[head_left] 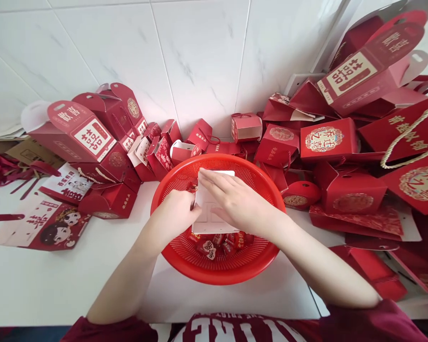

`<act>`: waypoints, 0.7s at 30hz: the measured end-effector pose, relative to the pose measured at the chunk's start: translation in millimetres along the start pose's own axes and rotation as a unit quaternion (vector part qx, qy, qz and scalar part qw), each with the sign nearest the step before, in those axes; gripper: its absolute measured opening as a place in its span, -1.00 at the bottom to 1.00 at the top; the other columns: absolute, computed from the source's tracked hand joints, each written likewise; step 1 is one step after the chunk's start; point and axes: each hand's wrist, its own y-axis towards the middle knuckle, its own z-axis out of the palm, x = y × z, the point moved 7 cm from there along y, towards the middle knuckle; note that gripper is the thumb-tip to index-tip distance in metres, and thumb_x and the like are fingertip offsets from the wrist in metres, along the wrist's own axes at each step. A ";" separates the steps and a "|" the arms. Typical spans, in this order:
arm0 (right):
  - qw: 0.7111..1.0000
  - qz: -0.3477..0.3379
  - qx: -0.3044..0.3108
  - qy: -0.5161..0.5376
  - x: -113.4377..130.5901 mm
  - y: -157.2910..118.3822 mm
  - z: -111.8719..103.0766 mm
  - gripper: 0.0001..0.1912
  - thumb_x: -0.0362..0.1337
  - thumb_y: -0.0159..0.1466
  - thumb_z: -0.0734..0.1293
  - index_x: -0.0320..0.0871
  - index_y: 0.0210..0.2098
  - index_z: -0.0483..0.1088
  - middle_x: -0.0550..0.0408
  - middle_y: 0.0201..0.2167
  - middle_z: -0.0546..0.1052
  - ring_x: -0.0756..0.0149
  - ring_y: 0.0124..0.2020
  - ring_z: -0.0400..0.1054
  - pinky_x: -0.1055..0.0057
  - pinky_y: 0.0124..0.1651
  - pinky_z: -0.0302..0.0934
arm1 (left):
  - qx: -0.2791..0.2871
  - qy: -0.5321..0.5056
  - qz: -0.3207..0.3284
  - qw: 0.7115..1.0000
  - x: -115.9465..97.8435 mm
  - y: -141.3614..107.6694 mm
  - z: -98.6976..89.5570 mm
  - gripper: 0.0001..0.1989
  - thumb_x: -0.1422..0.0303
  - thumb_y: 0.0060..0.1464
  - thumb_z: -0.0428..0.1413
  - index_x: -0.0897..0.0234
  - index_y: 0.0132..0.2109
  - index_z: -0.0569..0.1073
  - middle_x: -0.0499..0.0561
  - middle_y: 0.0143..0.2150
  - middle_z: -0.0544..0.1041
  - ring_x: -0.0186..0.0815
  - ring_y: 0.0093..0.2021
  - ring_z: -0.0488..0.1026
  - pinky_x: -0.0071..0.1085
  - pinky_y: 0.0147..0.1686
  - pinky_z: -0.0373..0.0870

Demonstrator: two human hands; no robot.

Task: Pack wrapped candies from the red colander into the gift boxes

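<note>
A pale, flat-sided paper box or card point(209, 225) is between my two hands, above a round red plastic basket point(221, 277). My left hand point(178, 212) is closed on its left edge, the thumb against the near face. My right hand point(231, 199) lies across its upper right part, fingers stretched out and pressed together. Below it in the basket are several small red wrapped pieces point(231, 242) and a heart-shaped one point(209, 249) with dark characters. The far side of the pale piece is hidden.
Red gift boxes point(82, 133) stack at the left. Another pile of boxes point(324, 137) and bags point(413, 142) fills the right side. Small boxes point(181, 151) line the tiled wall point(199, 57). A flat printed bag point(50, 223) lies on the white table point(103, 270).
</note>
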 end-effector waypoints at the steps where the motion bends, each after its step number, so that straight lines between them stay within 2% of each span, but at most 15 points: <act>1: 0.999 0.012 0.026 -0.019 -5.0 6.3 7.0 -0.33 -0.39 0.33 0.28 -0.39 0.38 0.05 -0.30 0.42 0.07 -0.08 0.43 -0.04 -0.07 0.37 0.06 | -0.004 0.007 0.001 1.000 0.3 0.5 -0.4 -0.71 0.40 0.04 -0.04 0.22 -0.58 0.04 -0.06 -0.65 0.17 -0.36 -0.61 0.14 -0.33 -0.57 -0.04; 3: 0.994 0.040 0.086 -0.048 -15.8 17.7 20.8 -0.34 -0.42 0.34 0.26 -0.47 0.37 0.04 -0.36 0.39 0.13 -0.10 0.38 0.08 -0.02 0.33 0.12 | -0.009 0.015 0.006 1.000 1.1 3.3 1.1 -0.72 0.41 0.04 -0.06 0.21 -0.57 0.03 -0.07 -0.64 0.15 -0.36 -0.60 0.13 -0.32 -0.56 -0.05; 6: 0.981 0.077 0.167 -0.057 -29.7 29.5 33.8 -0.51 -0.58 0.35 0.11 -0.41 0.25 0.26 -0.30 0.15 0.47 0.02 0.11 0.44 0.18 0.05 0.38 | -0.006 0.019 0.010 1.000 1.6 8.3 6.6 -0.73 0.41 0.06 -0.08 0.21 -0.56 0.06 -0.05 -0.64 0.17 -0.34 -0.61 0.16 -0.32 -0.56 -0.03; 8: 0.975 0.079 0.201 -0.053 -34.1 33.7 38.0 -0.57 -0.60 0.33 0.13 -0.33 0.11 0.40 -0.18 -0.05 0.59 0.06 -0.05 0.52 0.24 -0.08 0.40 | -0.006 0.030 0.013 0.999 0.5 10.9 9.4 -0.73 0.40 0.08 -0.08 0.20 -0.56 0.08 -0.04 -0.64 0.18 -0.33 -0.61 0.18 -0.32 -0.56 -0.02; 10: 0.973 0.070 0.213 -0.046 -35.2 34.9 40.7 -0.62 -0.60 0.32 0.16 -0.29 0.03 0.44 -0.13 -0.13 0.61 0.08 -0.08 0.52 0.27 -0.10 0.37 | -0.001 0.046 0.016 0.999 -0.6 13.0 11.8 -0.72 0.39 0.07 -0.07 0.20 -0.58 0.10 -0.02 -0.64 0.19 -0.32 -0.61 0.18 -0.32 -0.56 -0.01; 12: 0.983 0.057 0.166 -0.055 -32.5 35.5 36.0 -0.64 -0.57 0.34 0.16 -0.30 0.06 0.41 -0.16 -0.03 0.56 0.08 -0.01 0.48 0.26 -0.04 0.33 | 0.010 0.053 0.010 0.999 0.9 15.1 13.9 -0.71 0.39 0.07 -0.06 0.20 -0.59 0.12 -0.01 -0.64 0.22 -0.31 -0.61 0.19 -0.32 -0.56 0.00; 14: 0.994 0.023 0.073 -0.082 -23.2 34.4 22.5 -0.68 -0.50 0.40 0.14 -0.32 0.08 0.39 -0.22 0.11 0.47 0.05 0.10 0.38 0.20 0.07 0.25 | 0.023 0.038 -0.007 0.999 5.5 17.1 14.9 -0.71 0.37 0.08 -0.05 0.21 -0.60 0.16 0.02 -0.63 0.28 -0.30 -0.60 0.24 -0.33 -0.56 0.05; 16: 0.996 -0.009 0.019 -0.089 -11.5 30.5 9.2 -0.73 -0.38 0.45 0.14 -0.31 0.00 0.42 -0.22 0.09 0.46 0.02 0.09 0.34 0.15 0.07 0.19 | 0.033 0.005 -0.039 0.999 13.5 18.3 13.9 -0.70 0.33 0.10 -0.05 0.23 -0.58 0.23 0.06 -0.60 0.37 -0.28 -0.57 0.32 -0.35 -0.54 0.11; 17: 0.997 -0.011 0.036 -0.070 -8.0 28.5 6.9 -0.73 -0.31 0.47 0.14 -0.28 -0.07 0.44 -0.19 0.00 0.50 0.05 0.02 0.38 0.17 0.01 0.19 | 0.025 -0.001 -0.058 0.998 18.2 18.5 11.1 -0.69 0.30 0.12 -0.05 0.23 -0.57 0.26 0.08 -0.58 0.40 -0.26 -0.55 0.35 -0.35 -0.53 0.13; 18: 0.996 -0.005 0.082 -0.033 -5.9 26.4 8.1 -0.71 -0.25 0.47 0.14 -0.26 -0.14 0.45 -0.13 -0.12 0.54 0.10 -0.10 0.41 0.22 -0.08 0.20 | 0.009 0.003 -0.072 0.997 22.6 18.4 6.6 -0.68 0.27 0.13 -0.06 0.24 -0.56 0.28 0.09 -0.56 0.43 -0.24 -0.53 0.38 -0.35 -0.52 0.14; 20: 0.976 0.010 0.210 0.058 -2.3 20.2 16.3 -0.64 -0.17 0.48 0.12 -0.22 -0.22 0.46 -0.02 -0.29 0.56 0.21 -0.30 0.41 0.31 -0.26 0.16 | -0.032 0.041 -0.092 0.994 30.0 17.8 -4.8 -0.66 0.24 0.15 -0.08 0.23 -0.55 0.29 0.12 -0.53 0.44 -0.19 -0.50 0.40 -0.33 -0.51 0.14; 21: 0.960 0.013 0.265 0.094 -0.3 16.8 20.3 -0.62 -0.16 0.49 0.09 -0.21 -0.21 0.46 0.00 -0.32 0.56 0.24 -0.35 0.40 0.34 -0.32 0.13 | -0.047 0.064 -0.098 0.992 33.2 17.5 -10.0 -0.67 0.24 0.15 -0.09 0.23 -0.54 0.29 0.13 -0.53 0.45 -0.16 -0.49 0.40 -0.32 -0.50 0.13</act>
